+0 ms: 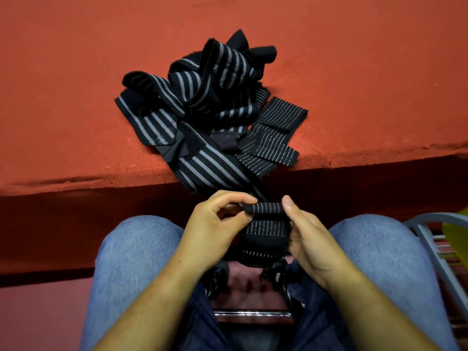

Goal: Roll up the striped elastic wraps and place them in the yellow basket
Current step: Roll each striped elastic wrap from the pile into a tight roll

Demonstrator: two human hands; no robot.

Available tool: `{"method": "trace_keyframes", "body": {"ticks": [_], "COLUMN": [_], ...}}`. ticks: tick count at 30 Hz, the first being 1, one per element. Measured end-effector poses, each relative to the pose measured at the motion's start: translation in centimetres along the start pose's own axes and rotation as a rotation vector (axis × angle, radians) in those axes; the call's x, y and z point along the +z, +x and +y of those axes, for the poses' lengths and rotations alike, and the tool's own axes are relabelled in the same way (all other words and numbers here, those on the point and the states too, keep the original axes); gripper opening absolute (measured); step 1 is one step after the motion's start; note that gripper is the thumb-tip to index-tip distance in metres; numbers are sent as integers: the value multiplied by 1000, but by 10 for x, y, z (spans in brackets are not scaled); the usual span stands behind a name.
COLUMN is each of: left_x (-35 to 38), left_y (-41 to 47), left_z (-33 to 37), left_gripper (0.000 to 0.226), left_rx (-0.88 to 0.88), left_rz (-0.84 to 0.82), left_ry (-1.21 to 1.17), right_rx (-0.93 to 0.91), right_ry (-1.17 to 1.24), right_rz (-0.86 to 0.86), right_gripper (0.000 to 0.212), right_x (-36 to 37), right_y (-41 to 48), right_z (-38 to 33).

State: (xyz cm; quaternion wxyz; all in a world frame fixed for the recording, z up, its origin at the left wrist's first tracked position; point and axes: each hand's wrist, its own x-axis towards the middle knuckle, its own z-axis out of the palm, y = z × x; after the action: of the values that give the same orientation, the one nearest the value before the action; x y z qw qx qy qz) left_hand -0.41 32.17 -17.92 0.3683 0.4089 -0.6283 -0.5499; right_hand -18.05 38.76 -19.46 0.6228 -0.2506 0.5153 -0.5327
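Between knees in blue jeans (141,249), both hands hold one thin-striped wrap (267,226), top part rolled small. Left hand (215,224) pinches roll's left end, thumb and forefinger curled. Right hand (306,239) grips right edge, thumb against roll. Beyond, on red table (76,110), tangled pile of striped wraps (202,97), one strip hanging over near edge. Far right, yellow sliver (458,236), too little showing to identify.

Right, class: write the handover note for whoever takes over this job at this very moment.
Left hand pinches the thin-striped wrap at one end of its roll; right hand grips the other.
Tail hangs between the knees.
Pile of wraps lies unrolled on the red table.
Yellow edge far right may be the basket.
Done: nothing seen rolled.
Left: finish this roll, then the pile.
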Motion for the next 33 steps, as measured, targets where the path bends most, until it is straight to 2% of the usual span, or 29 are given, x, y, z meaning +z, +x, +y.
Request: {"method": "trace_keyframes", "body": {"ticks": [10,14,24,33], "left_x": [2,3,2,3], "left_y": [1,1,0,-1], "left_z": [4,3,0,0], "left_gripper": [37,22,29,21], "left_rx": [-131,-190,-205,-208], "left_rz": [-1,-1,-12,-64], "left_ry": [-88,-113,-149,-199], "right_rx": [-72,-97,-130,-185], "right_ry": [6,-26,-70,-104], "right_rz": [53,39,35,57], "right_gripper": [27,33,37,34], "right_x": [-3,-4,-3,-3], "right_y": [2,4,3,0], "right_z": [1,3,6,5]}}
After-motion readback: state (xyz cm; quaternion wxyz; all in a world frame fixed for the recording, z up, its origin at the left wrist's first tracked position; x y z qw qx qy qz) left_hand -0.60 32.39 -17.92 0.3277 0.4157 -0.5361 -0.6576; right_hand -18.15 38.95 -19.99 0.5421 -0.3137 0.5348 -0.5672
